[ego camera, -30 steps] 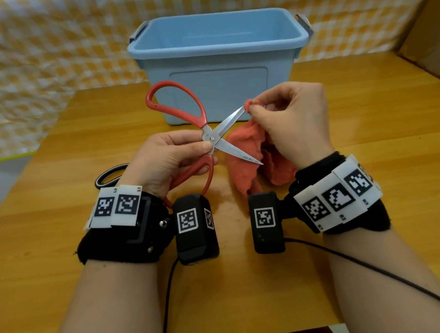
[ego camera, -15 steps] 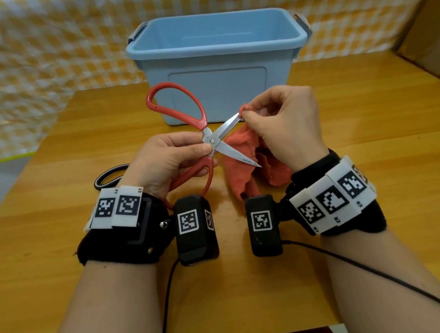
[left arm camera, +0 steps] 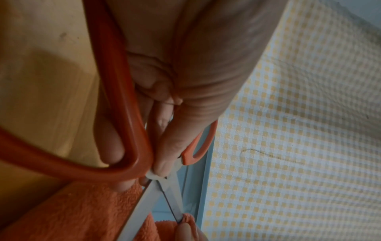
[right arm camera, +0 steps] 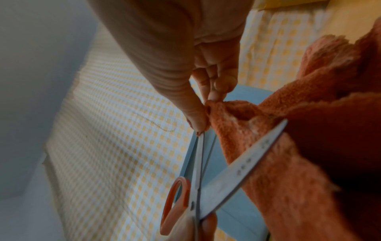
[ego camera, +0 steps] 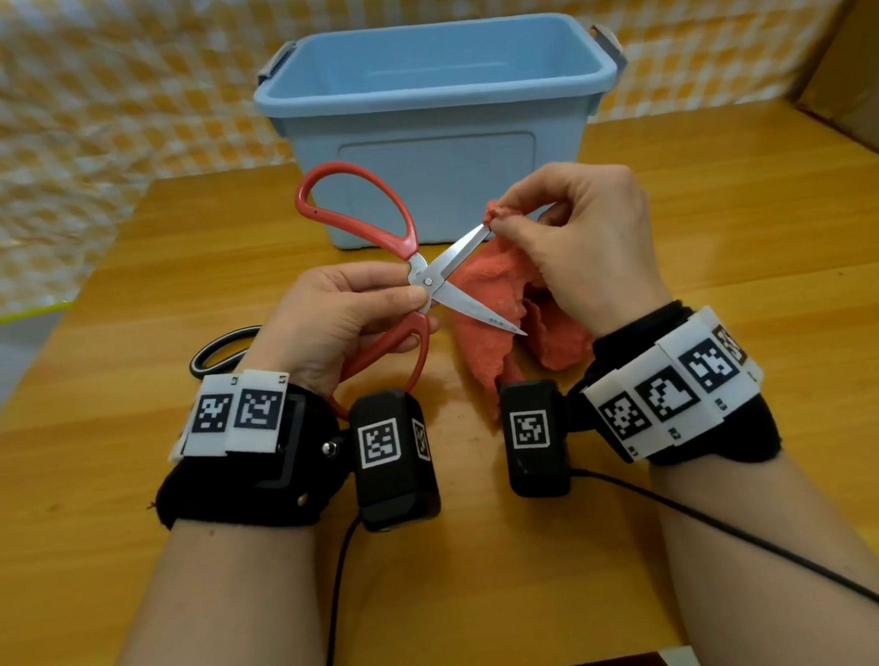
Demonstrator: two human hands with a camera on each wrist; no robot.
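Note:
Red-handled scissors (ego camera: 426, 282) hang above the wooden table (ego camera: 733, 289) with their blades spread apart. My left hand (ego camera: 343, 313) holds them, fingers through the lower handle loop (left arm camera: 115, 146) and thumb at the pivot. My right hand (ego camera: 576, 242) pinches a fold of an orange terry cloth (ego camera: 489, 340) around the tip of the upper blade (right arm camera: 199, 156). The rest of the cloth hangs down to the table behind the lower blade (right arm camera: 247, 161).
A light blue plastic bin (ego camera: 436, 142) stands open just behind the hands. A black loop (ego camera: 217, 349) lies on the table left of my left hand. A yellow checked cloth (ego camera: 78, 97) covers the wall behind. Black cables trail from the wrist cameras toward the table's near edge.
My right hand with the pinched cloth has slid a little along the upper blade near its tip. The left hand and the scissors have barely moved.

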